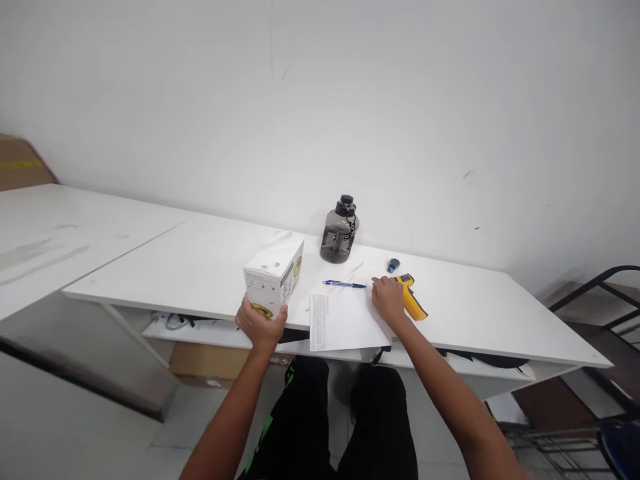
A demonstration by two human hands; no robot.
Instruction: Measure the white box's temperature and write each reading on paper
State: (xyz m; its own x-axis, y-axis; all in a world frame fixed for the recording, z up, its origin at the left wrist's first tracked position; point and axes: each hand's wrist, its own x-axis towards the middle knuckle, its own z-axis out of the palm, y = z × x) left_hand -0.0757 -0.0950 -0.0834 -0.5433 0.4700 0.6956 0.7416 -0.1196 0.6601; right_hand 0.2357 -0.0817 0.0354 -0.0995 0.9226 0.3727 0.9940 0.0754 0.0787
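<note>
My left hand [261, 325] grips the near lower end of a white box [275, 270] with green print and avocado pictures, thumb on one side and fingers on the other. The box stands at the table's front edge. My right hand [388, 300] is closed over the upper right corner of a sheet of paper [347, 323]; the fingertips are partly hidden. Printed text runs down the paper's left side, and its lower end hangs past the table edge. Just right of that hand lies a yellow and black infrared thermometer [414, 303]. A blue pen [345, 284] lies above the paper.
A dark translucent water bottle [339, 230] stands near the wall on the white table [480, 300]. A dark wristwatch [393, 265] lies behind the thermometer. Beneath the tabletop, a shelf holds cables, and a cardboard box [205, 363] sits below. Metal-framed chairs are at right.
</note>
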